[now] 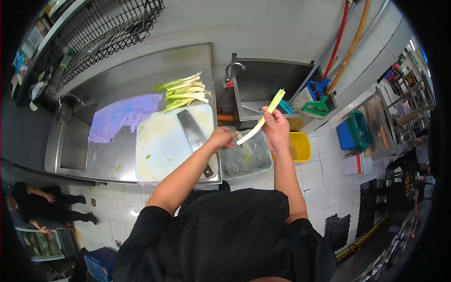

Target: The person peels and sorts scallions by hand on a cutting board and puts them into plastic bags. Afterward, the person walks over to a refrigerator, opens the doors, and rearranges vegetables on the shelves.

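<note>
A long leek stalk (259,123), pale green above and white below, is pinched in my right hand (277,128) and held at a slant. My left hand (224,138) is beside the stalk's white lower end, fingers partly apart and loosely curled, with no held thing visible. Below both hands is a clear plastic-lined bin (253,164) with a few green scraps inside. To the left, a wide-bladed cleaver (190,129) lies on a white cutting board (159,152), its dark handle near my left forearm. Several more leeks (185,91) are piled behind the board.
A purple cloth (120,115) lies on the steel counter (110,162), left of the board. Behind the bin is a steel sink (268,70) with a tap (233,68). A yellow tub (300,146) stands right of the bin. Mops and brooms (318,101) lean nearby. Another person (42,202) stands at far left.
</note>
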Tool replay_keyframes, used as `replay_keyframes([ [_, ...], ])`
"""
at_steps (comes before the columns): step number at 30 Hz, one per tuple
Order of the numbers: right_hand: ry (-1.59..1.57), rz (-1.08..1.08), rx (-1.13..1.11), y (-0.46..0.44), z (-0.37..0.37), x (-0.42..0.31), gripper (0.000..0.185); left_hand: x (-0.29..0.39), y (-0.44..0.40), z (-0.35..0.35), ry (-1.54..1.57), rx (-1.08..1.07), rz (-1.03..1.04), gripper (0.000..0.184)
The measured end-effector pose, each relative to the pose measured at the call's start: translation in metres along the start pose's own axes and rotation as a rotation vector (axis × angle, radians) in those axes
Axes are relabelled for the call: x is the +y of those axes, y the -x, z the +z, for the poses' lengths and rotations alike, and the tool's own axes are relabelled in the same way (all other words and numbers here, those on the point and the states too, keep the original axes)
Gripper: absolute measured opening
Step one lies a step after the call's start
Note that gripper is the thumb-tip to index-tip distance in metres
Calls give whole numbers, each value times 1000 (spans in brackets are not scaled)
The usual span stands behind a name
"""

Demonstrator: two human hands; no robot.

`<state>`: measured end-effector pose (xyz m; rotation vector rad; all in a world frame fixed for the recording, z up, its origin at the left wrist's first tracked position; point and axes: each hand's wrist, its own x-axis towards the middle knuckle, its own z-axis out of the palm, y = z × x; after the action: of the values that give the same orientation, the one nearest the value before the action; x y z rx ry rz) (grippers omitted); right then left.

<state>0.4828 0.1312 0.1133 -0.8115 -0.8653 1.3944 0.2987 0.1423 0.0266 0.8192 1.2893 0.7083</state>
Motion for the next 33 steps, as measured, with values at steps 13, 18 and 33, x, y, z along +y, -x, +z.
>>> replay_keyframes([
  [13, 495, 87, -614, 6, 121, 92, 31, -9, 131, -75, 109, 325, 568, 16],
  [18, 529, 71, -993, 39, 167, 111, 35, -19, 189, -108, 284, 670, 528, 12],
  [33, 614, -173, -820, 47, 156, 133, 20, -28, 176, -102, 344, 712, 507, 22],
])
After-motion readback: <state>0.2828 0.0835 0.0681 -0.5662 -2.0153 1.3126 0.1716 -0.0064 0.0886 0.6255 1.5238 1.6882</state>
